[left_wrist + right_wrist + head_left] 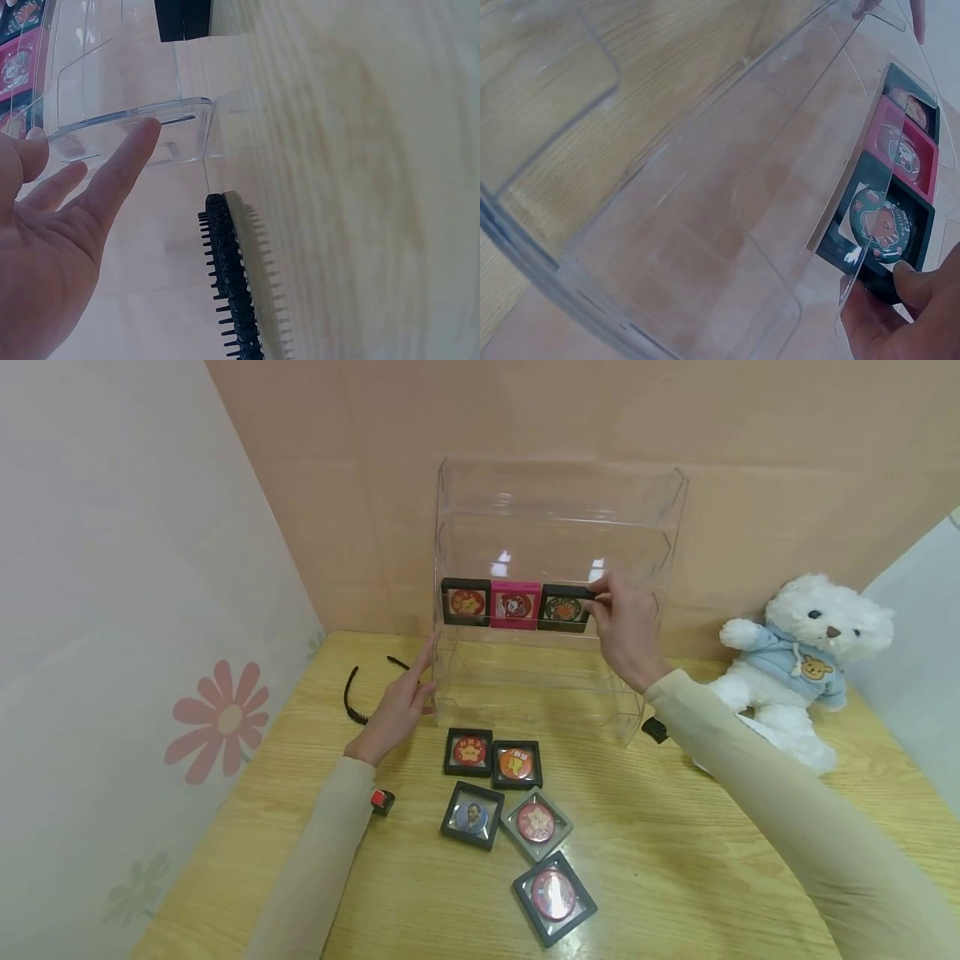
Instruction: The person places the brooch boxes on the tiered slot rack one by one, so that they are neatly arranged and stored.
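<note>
A clear acrylic tiered rack (555, 516) stands at the back of the table. On its middle shelf, a black-framed badge (467, 602), a pink-framed badge (515, 606) and another black-framed badge (562, 608) stand side by side. My right hand (628, 628) pinches the right black frame by its outer edge, thumb in front, as the right wrist view shows. With fingers extended, my left hand (395, 713) touches the rack's left side panel; in the left wrist view the index fingertip meets its lower edge.
Several framed badges lie on the table before the rack, among them a grey one (537, 823). A black toothed headband (351, 697) lies left. A white teddy bear (798, 668) sits right. Small black objects lie near each arm, one with a red top (380, 802).
</note>
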Demonstrator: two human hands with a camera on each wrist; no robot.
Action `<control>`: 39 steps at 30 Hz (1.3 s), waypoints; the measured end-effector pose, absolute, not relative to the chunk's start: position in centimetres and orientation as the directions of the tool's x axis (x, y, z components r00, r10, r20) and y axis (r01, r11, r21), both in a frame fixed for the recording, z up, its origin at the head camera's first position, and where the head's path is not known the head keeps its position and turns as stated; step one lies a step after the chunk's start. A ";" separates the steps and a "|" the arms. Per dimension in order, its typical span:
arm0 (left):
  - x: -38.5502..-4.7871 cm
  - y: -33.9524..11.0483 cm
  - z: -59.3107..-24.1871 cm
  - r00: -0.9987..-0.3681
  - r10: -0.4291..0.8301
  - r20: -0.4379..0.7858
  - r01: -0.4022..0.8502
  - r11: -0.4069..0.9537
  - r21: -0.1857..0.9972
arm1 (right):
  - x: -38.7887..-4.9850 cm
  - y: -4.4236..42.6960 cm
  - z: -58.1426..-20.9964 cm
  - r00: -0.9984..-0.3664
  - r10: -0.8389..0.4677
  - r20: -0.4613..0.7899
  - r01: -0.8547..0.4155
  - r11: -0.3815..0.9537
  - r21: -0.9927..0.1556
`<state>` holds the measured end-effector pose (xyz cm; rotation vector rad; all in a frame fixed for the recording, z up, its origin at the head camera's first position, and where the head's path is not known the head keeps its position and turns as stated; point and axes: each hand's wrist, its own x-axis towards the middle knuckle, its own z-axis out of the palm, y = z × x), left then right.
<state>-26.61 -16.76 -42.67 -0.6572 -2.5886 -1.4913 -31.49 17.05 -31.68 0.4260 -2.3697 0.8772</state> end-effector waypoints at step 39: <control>-26.6 -16.7 -42.5 -0.909 0.325 0.261 0.385 0.417 0.823 | -27.5 18.3 -29.2 -0.704 -0.144 0.696 -0.577 0.688 -0.442</control>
